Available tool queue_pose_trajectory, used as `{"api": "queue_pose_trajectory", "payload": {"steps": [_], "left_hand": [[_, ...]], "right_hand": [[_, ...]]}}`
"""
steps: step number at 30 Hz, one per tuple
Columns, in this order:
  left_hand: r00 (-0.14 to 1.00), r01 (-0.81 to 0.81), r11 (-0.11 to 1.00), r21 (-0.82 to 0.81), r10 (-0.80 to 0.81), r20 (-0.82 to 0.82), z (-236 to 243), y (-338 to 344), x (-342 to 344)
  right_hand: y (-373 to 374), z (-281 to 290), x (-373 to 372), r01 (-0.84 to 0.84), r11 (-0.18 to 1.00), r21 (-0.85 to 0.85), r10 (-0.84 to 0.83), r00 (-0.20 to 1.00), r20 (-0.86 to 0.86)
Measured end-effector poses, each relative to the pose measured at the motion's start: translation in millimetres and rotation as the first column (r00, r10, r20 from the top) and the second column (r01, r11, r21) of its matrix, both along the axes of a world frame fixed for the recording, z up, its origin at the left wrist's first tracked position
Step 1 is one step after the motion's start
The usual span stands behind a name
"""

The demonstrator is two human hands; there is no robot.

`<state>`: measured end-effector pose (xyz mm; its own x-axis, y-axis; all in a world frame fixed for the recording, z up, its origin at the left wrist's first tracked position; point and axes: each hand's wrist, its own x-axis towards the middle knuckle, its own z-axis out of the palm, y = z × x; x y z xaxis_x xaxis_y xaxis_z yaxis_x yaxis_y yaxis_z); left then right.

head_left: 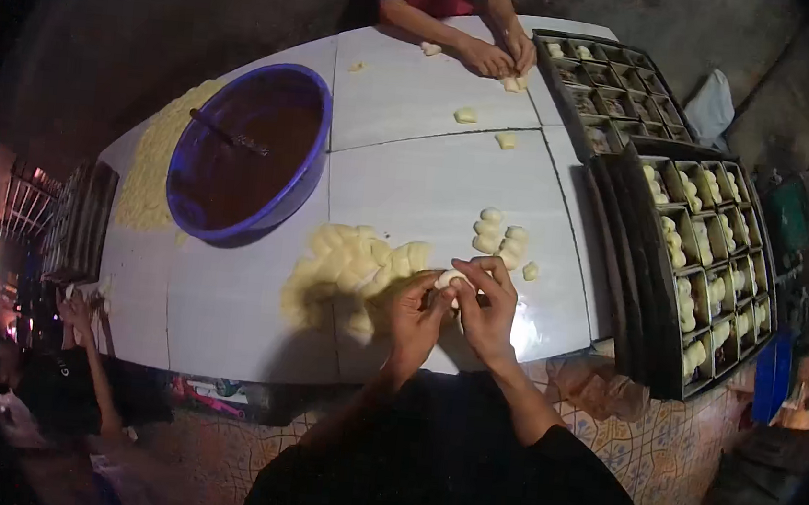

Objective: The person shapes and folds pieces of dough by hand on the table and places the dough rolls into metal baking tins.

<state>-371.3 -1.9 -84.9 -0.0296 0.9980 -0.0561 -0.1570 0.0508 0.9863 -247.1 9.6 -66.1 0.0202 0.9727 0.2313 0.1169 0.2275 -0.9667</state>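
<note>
A big white table point(227, 304) fills the middle. Its top is smooth, flat and made of square panels with thin lines between them. On its far left side sits a round blue bowl point(307, 181) full of dark brown paste, shiny and wet, with a stick point(227, 135) lying in it. Left of the bowl is a wide patch of pale yellow lumps point(154, 173).

On the right stand dark metal trays point(633, 301), stacked up and cut into small square cups. Many cups in the near tray hold soft white rolls point(678, 310).

Near the table's front edge lies a pile point(350, 265) of pale, soft, bumpy dough. Beside it is a small heap of round balls point(500, 237).

Both hands meet just over the front edge, right of the pile. The left hand point(415, 316) and right hand point(489, 310) are closed together around one small white dough piece point(449, 279), pinching it between the fingers.

At the far end, another person's hands point(500, 57) press dough on the table. A few loose bits point(465, 115) lie close to them.
</note>
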Motion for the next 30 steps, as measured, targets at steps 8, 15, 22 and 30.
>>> {"api": "queue_pose_trajectory", "payload": {"steps": [8,15,22,30], "left_hand": [[0.618,0.133,0.986,-0.098,-0.005,0.786,-20,12,-47],[0.292,0.295,0.921,0.252,-0.339,0.895,12,87,-142],[0.674,-0.127,0.978,-0.166,-0.038,-0.738,8,236,-297],[0.259,-0.075,0.970,0.230,0.242,-0.935,25,192,-226]], "right_hand": [[35,-18,-45,-0.378,0.913,0.150,0.374,0.926,0.057],[68,-32,-86,-0.643,0.759,-0.100,0.539,0.707,-0.458],[81,-66,-116,-0.488,0.860,-0.151,0.380,0.809,-0.448],[102,-78,-114,-0.396,0.893,-0.213,0.265,0.847,-0.461]]}}
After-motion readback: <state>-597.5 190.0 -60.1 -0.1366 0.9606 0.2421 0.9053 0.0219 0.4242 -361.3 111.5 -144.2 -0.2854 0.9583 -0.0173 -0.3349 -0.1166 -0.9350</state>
